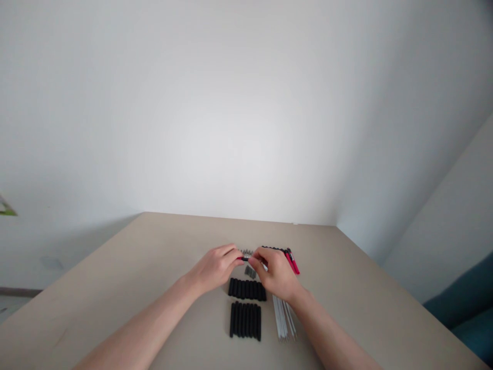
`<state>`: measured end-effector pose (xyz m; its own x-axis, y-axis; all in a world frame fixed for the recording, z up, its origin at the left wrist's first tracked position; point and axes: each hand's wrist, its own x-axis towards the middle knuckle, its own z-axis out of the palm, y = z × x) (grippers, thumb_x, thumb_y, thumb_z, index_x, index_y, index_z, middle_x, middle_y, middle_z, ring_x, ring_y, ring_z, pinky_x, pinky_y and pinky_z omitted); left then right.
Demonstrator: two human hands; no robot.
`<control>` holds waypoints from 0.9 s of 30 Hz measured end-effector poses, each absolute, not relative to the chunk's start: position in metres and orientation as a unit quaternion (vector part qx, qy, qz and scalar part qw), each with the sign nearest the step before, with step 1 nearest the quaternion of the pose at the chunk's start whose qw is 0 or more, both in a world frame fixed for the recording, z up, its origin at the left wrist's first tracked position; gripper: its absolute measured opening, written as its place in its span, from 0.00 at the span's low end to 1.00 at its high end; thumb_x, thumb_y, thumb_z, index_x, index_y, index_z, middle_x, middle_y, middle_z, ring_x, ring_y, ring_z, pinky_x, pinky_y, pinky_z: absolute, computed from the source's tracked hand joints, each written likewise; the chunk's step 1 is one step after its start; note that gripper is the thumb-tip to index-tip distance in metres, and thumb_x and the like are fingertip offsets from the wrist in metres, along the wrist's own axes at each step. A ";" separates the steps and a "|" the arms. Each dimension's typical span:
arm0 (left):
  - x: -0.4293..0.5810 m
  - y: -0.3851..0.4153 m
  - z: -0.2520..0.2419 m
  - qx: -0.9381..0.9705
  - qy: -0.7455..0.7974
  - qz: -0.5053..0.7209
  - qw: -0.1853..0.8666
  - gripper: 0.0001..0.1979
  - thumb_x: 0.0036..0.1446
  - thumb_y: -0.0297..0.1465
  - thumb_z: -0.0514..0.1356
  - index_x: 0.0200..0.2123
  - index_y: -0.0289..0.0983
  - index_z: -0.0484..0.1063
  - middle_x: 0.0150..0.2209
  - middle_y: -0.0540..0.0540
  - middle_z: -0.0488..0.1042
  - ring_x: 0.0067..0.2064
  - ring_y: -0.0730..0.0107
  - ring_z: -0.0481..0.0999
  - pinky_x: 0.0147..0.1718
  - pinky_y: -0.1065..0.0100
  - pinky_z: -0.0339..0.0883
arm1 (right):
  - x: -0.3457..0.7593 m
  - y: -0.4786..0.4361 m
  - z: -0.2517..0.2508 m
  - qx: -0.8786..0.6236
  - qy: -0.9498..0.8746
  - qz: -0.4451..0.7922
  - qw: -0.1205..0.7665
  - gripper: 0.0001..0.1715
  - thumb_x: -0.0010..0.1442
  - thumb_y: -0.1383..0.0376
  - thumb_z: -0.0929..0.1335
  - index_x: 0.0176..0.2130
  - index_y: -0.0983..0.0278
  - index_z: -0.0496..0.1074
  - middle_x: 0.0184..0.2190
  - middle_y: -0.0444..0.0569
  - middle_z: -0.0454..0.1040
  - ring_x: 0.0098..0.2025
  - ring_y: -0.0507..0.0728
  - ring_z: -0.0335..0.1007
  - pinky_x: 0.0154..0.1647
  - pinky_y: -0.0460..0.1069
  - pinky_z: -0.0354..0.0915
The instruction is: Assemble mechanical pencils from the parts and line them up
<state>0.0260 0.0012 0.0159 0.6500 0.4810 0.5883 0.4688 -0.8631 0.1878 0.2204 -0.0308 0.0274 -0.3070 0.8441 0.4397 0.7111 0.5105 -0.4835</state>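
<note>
My beige worktop [154, 267] fills the lower frame, a plain white wall [231, 103] fills the upper frame, and a dark teal seat [466, 313] sits lower right.

Your two bare forearms come in from the bottom edge and angle toward each other, the left forearm [154, 324] from the lower left, the right forearm [327, 334] from the lower right. Your left hand [215, 268] lies knuckles up, its fingers [231, 255] stretched to the right and pinched at the tips. Your right hand [276, 275] faces it, back up, wrist bent slightly, fingers curled in and closed. The fingertips of both hands almost meet.
</note>
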 end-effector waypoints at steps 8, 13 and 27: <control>0.026 0.003 0.014 0.907 0.264 0.328 0.021 0.10 0.64 0.31 0.50 0.38 0.36 0.70 0.32 0.46 0.69 0.34 0.72 0.70 0.34 0.71 0.65 | 0.220 -0.029 0.026 -0.504 -0.802 0.118 0.297 0.24 0.64 0.59 0.58 0.21 0.64 0.66 0.17 0.43 0.67 0.22 0.50 0.60 0.24 0.45 0.49; 0.026 0.005 0.013 0.903 0.267 0.335 0.025 0.09 0.64 0.30 0.50 0.37 0.36 0.70 0.32 0.46 0.70 0.33 0.72 0.70 0.34 0.71 0.65 | 0.221 -0.027 0.025 -0.510 -0.794 0.122 0.309 0.22 0.64 0.58 0.58 0.23 0.64 0.67 0.19 0.44 0.68 0.22 0.50 0.60 0.24 0.45 0.49; 0.025 0.006 0.009 0.894 0.278 0.350 0.041 0.09 0.64 0.30 0.51 0.38 0.36 0.69 0.33 0.47 0.70 0.34 0.72 0.69 0.34 0.71 0.65 | 0.221 -0.027 0.025 -0.516 -0.784 0.110 0.328 0.25 0.65 0.59 0.56 0.22 0.64 0.67 0.19 0.44 0.68 0.23 0.51 0.62 0.26 0.45 0.51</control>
